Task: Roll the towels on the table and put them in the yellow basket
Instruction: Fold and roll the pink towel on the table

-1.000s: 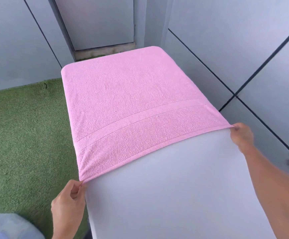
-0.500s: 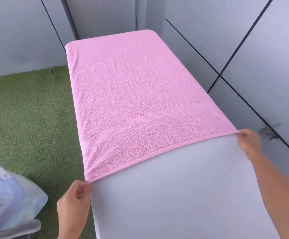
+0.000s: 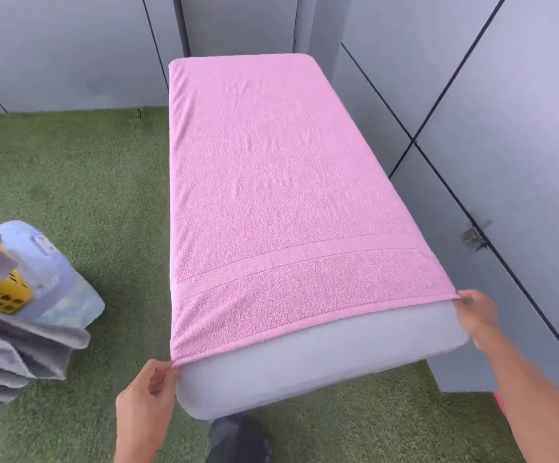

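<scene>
A pink towel (image 3: 281,208) lies spread flat over the white table (image 3: 321,365), covering all but its near end. The left hand (image 3: 147,399) pinches the towel's near-left corner, the right hand (image 3: 476,315) pinches the near-right one — both at the table's edges. The yellow basket (image 3: 2,292) sits on the grass at far left, grey towels (image 3: 14,352) draped over it.

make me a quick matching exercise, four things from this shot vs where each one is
Things:
1. pink towel
2. yellow basket
3. left hand
4. right hand

Places:
A. pinching the towel's near right corner
B. on the grass, far left
C. spread flat over the table
D. pinching the towel's near left corner

Pairs: 1-C, 2-B, 3-D, 4-A
</scene>
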